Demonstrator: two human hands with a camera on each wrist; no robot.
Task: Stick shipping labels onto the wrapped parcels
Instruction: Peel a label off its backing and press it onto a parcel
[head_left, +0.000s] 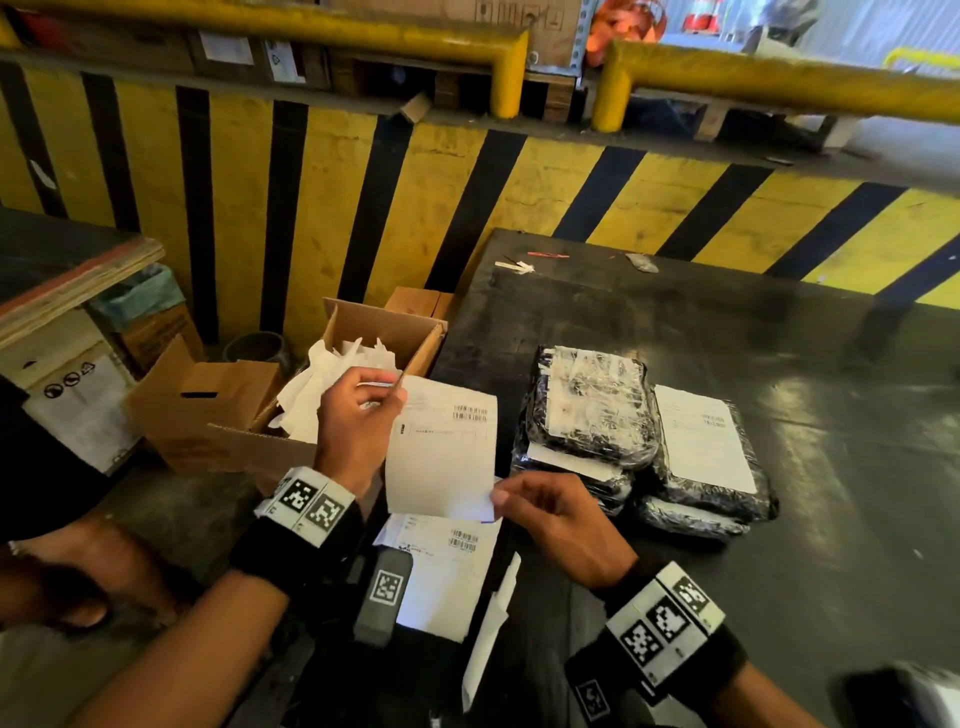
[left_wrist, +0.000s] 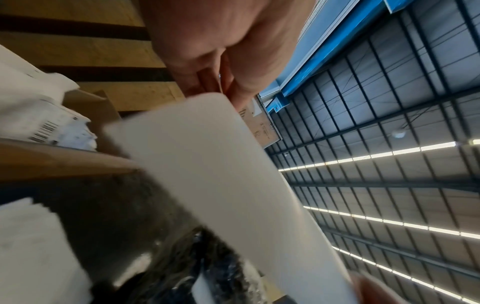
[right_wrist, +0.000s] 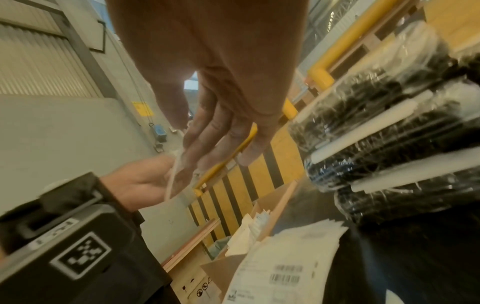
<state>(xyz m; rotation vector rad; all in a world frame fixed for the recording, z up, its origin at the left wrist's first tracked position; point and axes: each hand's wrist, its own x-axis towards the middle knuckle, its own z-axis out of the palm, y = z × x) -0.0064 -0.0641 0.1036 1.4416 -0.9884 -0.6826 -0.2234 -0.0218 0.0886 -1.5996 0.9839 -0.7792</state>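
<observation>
Just left of the left hand's (head_left: 358, 431) grip stands an open cardboard box (head_left: 387, 332) stuffed with crumpled white backing papers (head_left: 317, 389); a second, smaller cardboard box (head_left: 208, 400) sits further left on the floor side, its contents not visible.

One shipping label (head_left: 441, 457) is held up between the two hands. The left hand pinches its upper left corner, fingers curled round the edge, while the right hand (head_left: 556, 519) pinches the lower right corner between thumb and fingertips — a thin strip of a second layer shows at that corner. The label is white and rectangular, curved slightly, with two small barcodes near its top right and faint print lines below them; the wrist view shows its blank reverse.

Directly beneath the grip, on the dark table (head_left: 779, 364), lies a loose stack of further labels (head_left: 441, 566) — the count cannot be told. Right of the grip sit the wrapped parcels (head_left: 597, 410), black bundles in glossy clear film, in two piles just beside each other. At least four are visible. The top parcel of each pile carries a white sheet (head_left: 701, 441), the right one showing a barcode.
</observation>
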